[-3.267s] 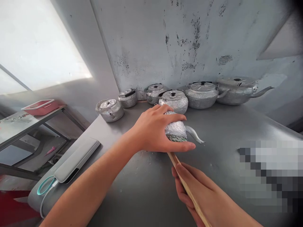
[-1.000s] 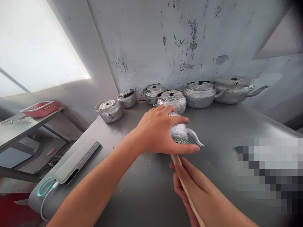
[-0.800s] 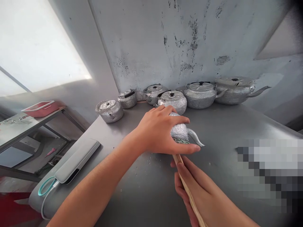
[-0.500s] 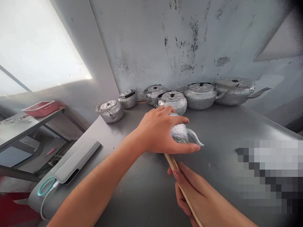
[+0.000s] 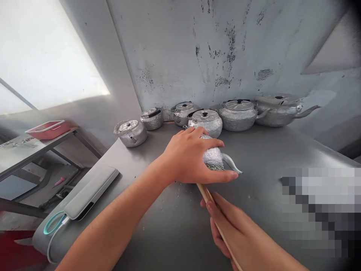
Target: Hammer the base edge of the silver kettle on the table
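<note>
The small kettle [image 5: 213, 157] is over the middle of the tabletop [image 5: 273, 150], its spout [image 5: 231, 162] to the right; its tilt I cannot make out. My left hand [image 5: 190, 157] is clamped over it, thumb and fingers spread, apparently to steady it. I have the right hand [image 5: 227, 218] wrapped around a wooden stick [image 5: 203, 192], whose far end is hidden from me. Other kettles [image 5: 239, 117] stand by the wall [image 5: 169, 45], probably set back for elbow room.

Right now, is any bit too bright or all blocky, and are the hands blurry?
Head view: the upper left is washed out white; head view: square blocks cover part of the right side; head view: left hand and right hand look fairly clear.
</note>
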`<state>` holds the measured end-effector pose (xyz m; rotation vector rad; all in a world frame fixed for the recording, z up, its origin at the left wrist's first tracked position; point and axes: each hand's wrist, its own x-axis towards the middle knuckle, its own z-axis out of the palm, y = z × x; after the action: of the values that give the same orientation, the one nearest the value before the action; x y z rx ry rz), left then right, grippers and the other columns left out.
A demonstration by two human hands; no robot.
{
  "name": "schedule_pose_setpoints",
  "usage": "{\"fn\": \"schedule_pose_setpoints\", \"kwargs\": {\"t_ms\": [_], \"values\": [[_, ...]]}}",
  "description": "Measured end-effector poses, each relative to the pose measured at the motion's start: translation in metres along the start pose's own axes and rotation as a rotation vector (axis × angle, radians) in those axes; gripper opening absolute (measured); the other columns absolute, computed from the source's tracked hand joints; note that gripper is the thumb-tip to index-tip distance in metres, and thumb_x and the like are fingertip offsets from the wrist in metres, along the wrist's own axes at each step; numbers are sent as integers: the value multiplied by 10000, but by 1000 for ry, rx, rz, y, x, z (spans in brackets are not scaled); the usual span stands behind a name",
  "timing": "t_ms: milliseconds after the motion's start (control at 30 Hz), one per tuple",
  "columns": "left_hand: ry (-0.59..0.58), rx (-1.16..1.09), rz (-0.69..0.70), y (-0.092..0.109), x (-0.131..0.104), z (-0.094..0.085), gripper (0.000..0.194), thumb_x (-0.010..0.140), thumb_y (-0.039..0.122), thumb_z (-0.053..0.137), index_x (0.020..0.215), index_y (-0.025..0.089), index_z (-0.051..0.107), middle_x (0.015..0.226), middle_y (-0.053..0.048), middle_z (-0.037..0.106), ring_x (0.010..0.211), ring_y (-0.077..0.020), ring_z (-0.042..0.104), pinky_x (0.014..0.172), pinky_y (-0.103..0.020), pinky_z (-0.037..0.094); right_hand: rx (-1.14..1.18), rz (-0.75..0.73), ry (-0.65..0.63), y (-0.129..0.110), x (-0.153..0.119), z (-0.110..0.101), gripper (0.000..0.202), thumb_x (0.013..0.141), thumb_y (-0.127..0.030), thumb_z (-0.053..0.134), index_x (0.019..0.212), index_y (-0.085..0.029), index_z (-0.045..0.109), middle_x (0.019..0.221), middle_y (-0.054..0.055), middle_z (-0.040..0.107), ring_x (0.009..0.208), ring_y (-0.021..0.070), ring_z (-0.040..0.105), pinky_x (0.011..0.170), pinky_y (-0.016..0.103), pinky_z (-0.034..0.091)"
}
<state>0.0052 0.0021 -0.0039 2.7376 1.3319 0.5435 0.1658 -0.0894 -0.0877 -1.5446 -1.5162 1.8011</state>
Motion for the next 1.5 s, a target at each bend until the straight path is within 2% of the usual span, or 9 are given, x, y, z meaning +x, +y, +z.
{"fn": "schedule_pose_setpoints", "kwargs": {"t_ms": [533,667,800,900,1033,1167,1233,1367,1500], "values": [[-12,-12,-19,1,0,-2,694,787,785,640,1312,334,690,1274,-94,600,1166,-317,583,1028,-507,452,119,29,44,-8,-2,0,443,1041,-622,256,908,-251,457,614,-99,408,390,62,343,335,172,384],[-7,-10,-14,1,0,-1,684,792,775,642,1311,332,691,1244,-94,602,1180,-315,575,1021,-504,452,133,30,-1,-4,-2,1,430,1044,-620,253,1006,-265,492,628,-91,419,420,72,332,353,163,386],[-3,-13,-16,1,1,-1,686,792,781,638,1311,335,691,1243,-93,604,1172,-309,578,1024,-502,451,167,25,23,0,-3,1,442,1015,-664,291,1057,-279,505,686,-70,438,456,94,395,387,190,428],[-5,-11,-12,0,1,-1,690,786,783,642,1307,333,695,1236,-94,605,1170,-310,579,1019,-501,454,149,41,-4,-1,-4,0,455,997,-683,345,997,-262,518,683,-60,460,454,94,411,395,198,420],[-2,-15,-13,0,0,-1,686,785,783,641,1303,337,696,1240,-92,606,1172,-310,580,1023,-502,452,157,-11,20,-5,-4,0,437,1001,-679,320,1018,-277,491,684,-74,415,464,90,350,400,188,411],[-7,-12,-19,1,1,-1,687,785,786,640,1305,340,696,1252,-94,604,1183,-316,577,1026,-503,452,106,40,-5,-5,-1,1,428,1024,-644,292,999,-260,481,658,-80,417,440,83,356,385,192,402],[-4,-12,-17,1,1,-1,691,785,787,638,1306,337,696,1243,-95,607,1180,-318,579,1026,-503,452,152,11,20,-3,1,2,432,1036,-635,258,974,-262,467,670,-87,412,430,69,329,389,190,397],[-4,-11,-10,0,1,0,690,790,781,638,1311,332,695,1239,-95,608,1179,-317,579,1019,-502,456,130,24,-37,-2,1,2,446,1039,-647,255,1009,-262,479,663,-93,434,423,68,359,390,187,396],[-6,-11,-14,-1,1,-1,693,790,790,630,1311,337,693,1270,-95,602,1176,-315,582,1028,-504,451,168,35,-14,-3,-2,1,478,1027,-679,267,989,-260,495,685,-88,439,433,65,385,426,195,433]]}}
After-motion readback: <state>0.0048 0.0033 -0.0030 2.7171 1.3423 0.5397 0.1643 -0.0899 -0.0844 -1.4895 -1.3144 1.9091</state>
